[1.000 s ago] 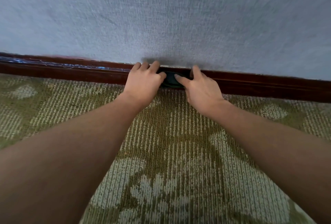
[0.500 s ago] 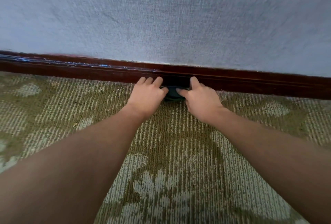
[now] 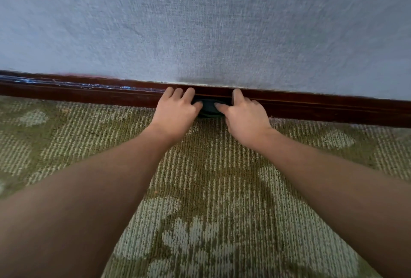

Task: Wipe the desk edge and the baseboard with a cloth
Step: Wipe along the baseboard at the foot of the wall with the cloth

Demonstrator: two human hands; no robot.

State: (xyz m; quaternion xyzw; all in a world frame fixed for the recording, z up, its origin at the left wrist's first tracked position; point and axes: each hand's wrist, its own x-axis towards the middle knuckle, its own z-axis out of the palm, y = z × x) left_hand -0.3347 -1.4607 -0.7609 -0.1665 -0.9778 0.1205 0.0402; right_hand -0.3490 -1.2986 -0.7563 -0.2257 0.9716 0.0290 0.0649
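Two hands are down at floor level, both working one dark, bunched cloth [image 3: 209, 107] pressed against the lower face of the dark red-brown baseboard [image 3: 333, 108], right where it meets the patterned green carpet [image 3: 211, 177]. The left hand [image 3: 175, 113] has its fingers laid out fairly straight up the board, fingertips at the top edge, thumb pushing on the left end of the cloth. The right hand [image 3: 244, 119] sends its index finger up the board and sets its thumb on the cloth's right end. Its other fingers fold out of sight, so I cannot tell whether they grip the cloth or only press it. So where does the job stand? I would say we're in the baseboard half, somewhere mid-run. Look left: pale blue-white streaks [image 3: 106, 86] and some fine stringy bits sit along the top lip of the board, and that stretch reads as not yet wiped clean. To the right the wood looks darker and more even, though the picture is soft and I would not swear it is finished. The desk edge is nowhere in view, just the grey textured wall [image 3: 200, 22] above, so whether that part is done cannot be judged from here. Left to do, by my reckoning: the streaked run on the left, at least.
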